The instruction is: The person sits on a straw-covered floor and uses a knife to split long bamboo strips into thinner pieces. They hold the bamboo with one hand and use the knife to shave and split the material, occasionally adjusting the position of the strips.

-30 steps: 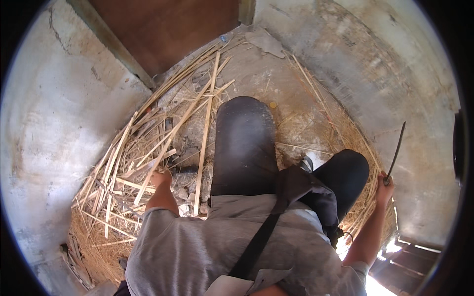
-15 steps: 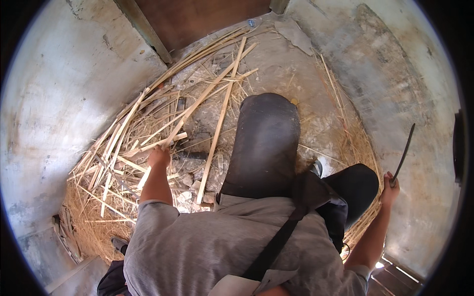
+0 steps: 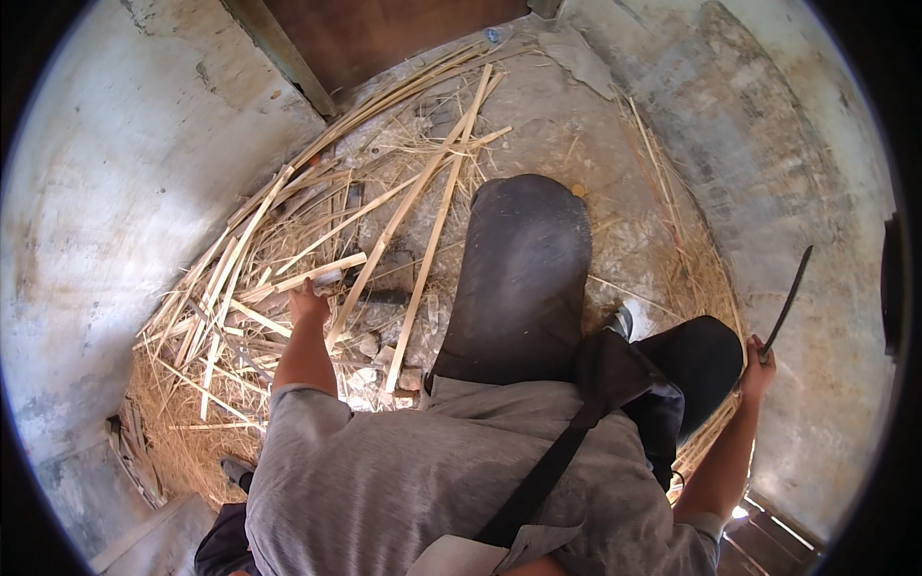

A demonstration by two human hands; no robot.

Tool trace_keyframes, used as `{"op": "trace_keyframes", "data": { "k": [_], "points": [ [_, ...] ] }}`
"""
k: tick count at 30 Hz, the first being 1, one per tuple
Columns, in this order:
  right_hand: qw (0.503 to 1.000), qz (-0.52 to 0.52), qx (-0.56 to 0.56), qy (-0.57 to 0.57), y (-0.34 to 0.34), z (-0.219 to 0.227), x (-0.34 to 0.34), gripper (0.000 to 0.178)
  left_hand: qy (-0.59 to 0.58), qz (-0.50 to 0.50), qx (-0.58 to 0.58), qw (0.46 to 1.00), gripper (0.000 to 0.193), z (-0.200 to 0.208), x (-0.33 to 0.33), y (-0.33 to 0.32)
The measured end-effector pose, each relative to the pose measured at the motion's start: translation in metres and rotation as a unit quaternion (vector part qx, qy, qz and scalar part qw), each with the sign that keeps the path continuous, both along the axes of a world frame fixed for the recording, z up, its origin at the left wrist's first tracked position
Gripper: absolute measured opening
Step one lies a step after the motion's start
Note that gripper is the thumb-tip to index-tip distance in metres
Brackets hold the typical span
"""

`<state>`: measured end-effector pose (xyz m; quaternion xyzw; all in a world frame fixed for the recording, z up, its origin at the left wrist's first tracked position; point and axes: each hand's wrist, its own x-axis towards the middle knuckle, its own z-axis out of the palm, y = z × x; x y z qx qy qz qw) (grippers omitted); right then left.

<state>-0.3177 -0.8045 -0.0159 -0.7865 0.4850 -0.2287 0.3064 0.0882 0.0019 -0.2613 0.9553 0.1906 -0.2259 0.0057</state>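
A split cane strip (image 3: pixel 317 275) lies at the near edge of a loose heap of pale cane strips (image 3: pixel 288 250) on the dusty concrete floor (image 3: pixel 576 125), and the person's left hand (image 3: pixel 307 305) reaches down onto its near end, fingers curled over the strip where it meets the heap; whether they close fully around it cannot be told at this size. The heap fans out to the left of the person, with 2 longer strips (image 3: pixel 432 202) running up toward a brown wooden door (image 3: pixel 384 34) at the top. Off to the right, well apart from the heap, the right hand (image 3: pixel 759 363) is clenched around the handle of a dark curved blade (image 3: pixel 789 300), which points up and away along the pale plastered wall (image 3: pixel 768 163). Between the 2 hands, the person's knee in dark trousers (image 3: pixel 523 278) juts forward over the floor, and a grey shirt (image 3: pixel 423 480) with a black strap (image 3: pixel 547 470) across it fills the lower part of the view.
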Motion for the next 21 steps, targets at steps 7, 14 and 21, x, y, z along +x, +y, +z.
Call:
{"op": "trace_keyframes", "data": {
  "k": [7,14,21],
  "points": [
    [0.999,-0.021,0.001,0.037,0.013,0.006,-0.001,0.038,0.072,-0.177,0.062,0.980,0.042,0.035,0.027,-0.011],
    [1.000,0.002,-0.024,0.004,0.007,0.016,0.001,0.041,-0.177,-0.235,0.027,0.955,0.027,0.091,0.063,0.047],
    [0.999,-0.008,-0.038,0.010,0.010,0.018,0.015,0.039,-0.141,-0.219,-0.028,0.965,0.040,0.158,0.084,0.061]
  ]
}}
